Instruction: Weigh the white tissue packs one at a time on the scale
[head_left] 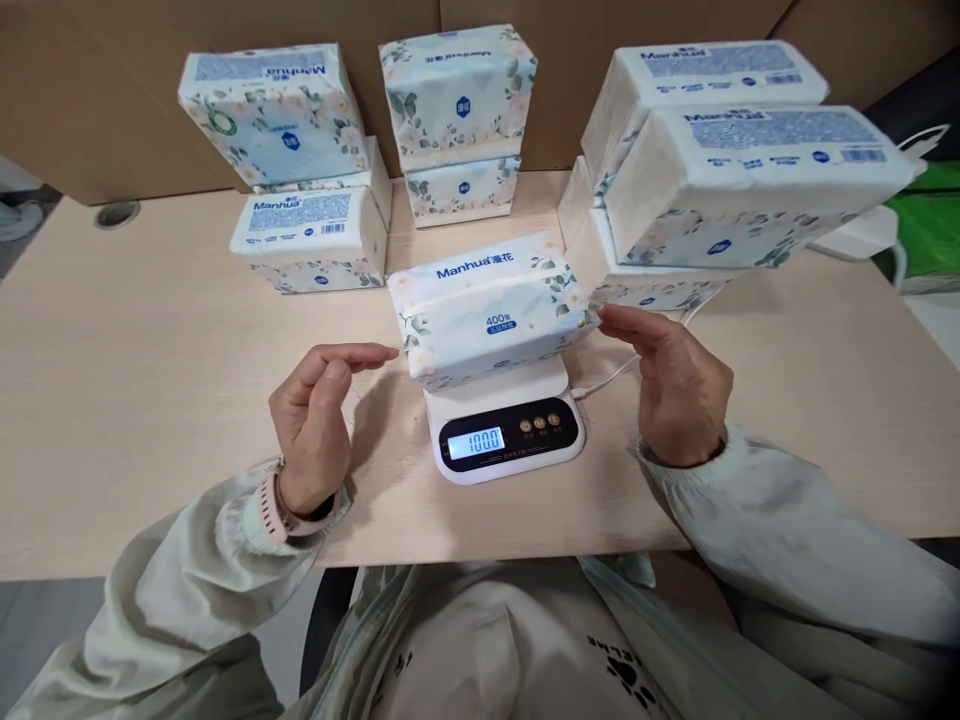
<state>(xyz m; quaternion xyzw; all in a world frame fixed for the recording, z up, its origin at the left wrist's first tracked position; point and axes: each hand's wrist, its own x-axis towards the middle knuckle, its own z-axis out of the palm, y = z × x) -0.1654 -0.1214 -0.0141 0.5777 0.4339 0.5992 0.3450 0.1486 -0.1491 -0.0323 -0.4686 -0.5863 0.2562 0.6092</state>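
A floral pack of tissues (480,310) rests on a white digital kitchen scale (510,460), whose lit display reads about 100.0. Its far side tilts up a little, and it hides most of the weighing plate. My left hand (319,420) is at the pack's left end, fingers stretched toward it, with the fingertips at or just short of the wrapper. On the other end, my right hand (675,375) has its fingers extended, fingertips at the pack's right corner; whether they touch, I cannot tell. Neither hand is wrapped around anything.
Stacked tissue packs stand behind: one stack at left (307,230), one in the middle (461,110), and a larger pile at right (750,180). A white cable (611,377) runs from the scale toward the right pile. A cable hole (117,214) is in the tabletop's far left.
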